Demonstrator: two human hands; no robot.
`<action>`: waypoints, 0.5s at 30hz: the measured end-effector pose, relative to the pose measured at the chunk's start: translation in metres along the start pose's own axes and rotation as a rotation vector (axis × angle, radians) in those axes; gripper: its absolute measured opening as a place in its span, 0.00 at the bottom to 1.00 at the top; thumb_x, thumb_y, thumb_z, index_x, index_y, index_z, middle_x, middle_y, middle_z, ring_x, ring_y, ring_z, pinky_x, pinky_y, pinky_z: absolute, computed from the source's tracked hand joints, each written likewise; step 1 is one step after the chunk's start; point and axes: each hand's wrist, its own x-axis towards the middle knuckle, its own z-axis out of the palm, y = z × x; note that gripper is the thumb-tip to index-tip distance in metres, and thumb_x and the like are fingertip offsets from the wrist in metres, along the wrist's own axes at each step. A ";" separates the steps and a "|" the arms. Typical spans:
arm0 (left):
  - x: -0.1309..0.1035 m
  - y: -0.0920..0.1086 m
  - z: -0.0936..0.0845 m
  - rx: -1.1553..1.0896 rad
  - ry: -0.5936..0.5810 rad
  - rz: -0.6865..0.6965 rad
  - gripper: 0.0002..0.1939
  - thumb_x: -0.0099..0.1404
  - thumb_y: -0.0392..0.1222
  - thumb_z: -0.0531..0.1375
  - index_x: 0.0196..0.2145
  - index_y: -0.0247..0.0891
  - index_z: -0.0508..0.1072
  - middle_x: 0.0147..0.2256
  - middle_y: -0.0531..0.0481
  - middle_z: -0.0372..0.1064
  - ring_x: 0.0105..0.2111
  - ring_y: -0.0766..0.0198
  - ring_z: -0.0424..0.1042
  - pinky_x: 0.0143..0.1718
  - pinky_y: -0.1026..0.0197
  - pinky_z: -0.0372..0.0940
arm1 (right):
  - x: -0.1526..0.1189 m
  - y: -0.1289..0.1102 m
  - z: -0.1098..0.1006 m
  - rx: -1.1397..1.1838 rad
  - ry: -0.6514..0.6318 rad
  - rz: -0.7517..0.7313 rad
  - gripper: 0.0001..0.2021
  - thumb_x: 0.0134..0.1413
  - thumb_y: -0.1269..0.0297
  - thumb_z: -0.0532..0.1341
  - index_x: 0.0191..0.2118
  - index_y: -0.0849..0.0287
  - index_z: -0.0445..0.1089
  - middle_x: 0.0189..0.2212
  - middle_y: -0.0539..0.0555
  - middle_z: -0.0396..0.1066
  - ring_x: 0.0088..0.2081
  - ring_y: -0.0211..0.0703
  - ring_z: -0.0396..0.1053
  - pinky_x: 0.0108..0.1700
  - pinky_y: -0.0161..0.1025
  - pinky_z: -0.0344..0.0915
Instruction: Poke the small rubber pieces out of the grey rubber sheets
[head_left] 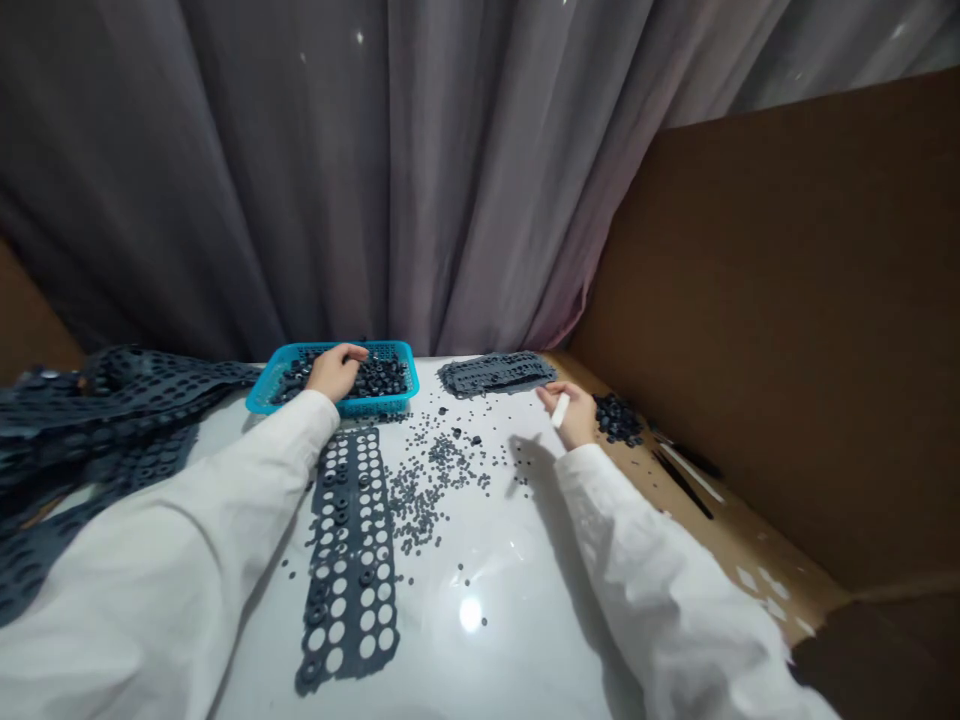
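My left hand is over the near left part of a blue plastic basket, its fingers stretched to the right; nothing shows in them. Many small black rubber rings fill the basket. Below that hand lies a dark rubber sheet with rows of round holes, some still holding rings. At the right, my right hand is closed around a white stick-like tool; the tool's far end is hidden. This hand hovers beside a stack of punched dark sheets.
Tiny dark discs are scattered over the white table. Crumpled perforated sheets pile up at the left. A heap of black pieces and dark thin tools lie by the cardboard wall. A grey curtain hangs behind.
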 end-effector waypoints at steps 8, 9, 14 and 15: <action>0.017 -0.033 -0.001 0.186 0.066 0.089 0.17 0.53 0.29 0.54 0.41 0.28 0.73 0.41 0.39 0.72 0.43 0.52 0.69 0.51 0.54 0.59 | 0.093 0.076 -0.091 -0.431 0.182 0.277 0.03 0.31 0.74 0.65 0.17 0.62 0.71 0.21 0.61 0.70 0.30 0.51 0.69 0.32 0.43 0.61; 0.015 -0.033 -0.001 0.203 0.064 0.114 0.17 0.54 0.31 0.55 0.42 0.28 0.72 0.43 0.38 0.71 0.45 0.52 0.68 0.51 0.54 0.58 | 0.096 0.079 -0.093 -0.456 0.172 0.295 0.04 0.31 0.74 0.66 0.16 0.62 0.71 0.22 0.62 0.70 0.30 0.52 0.69 0.32 0.43 0.60; -0.012 -0.019 -0.017 0.301 0.076 0.222 0.18 0.56 0.36 0.55 0.45 0.32 0.69 0.48 0.41 0.66 0.50 0.54 0.63 0.54 0.57 0.53 | 0.102 0.080 -0.090 -0.511 0.095 0.324 0.07 0.32 0.74 0.67 0.14 0.60 0.70 0.20 0.63 0.68 0.29 0.51 0.68 0.28 0.44 0.56; -0.022 -0.014 -0.024 0.325 0.061 0.266 0.16 0.56 0.37 0.55 0.44 0.33 0.70 0.46 0.42 0.66 0.48 0.55 0.64 0.52 0.57 0.55 | 0.103 0.077 -0.087 -0.510 0.101 0.308 0.07 0.33 0.73 0.67 0.15 0.61 0.70 0.21 0.64 0.68 0.29 0.51 0.68 0.27 0.45 0.55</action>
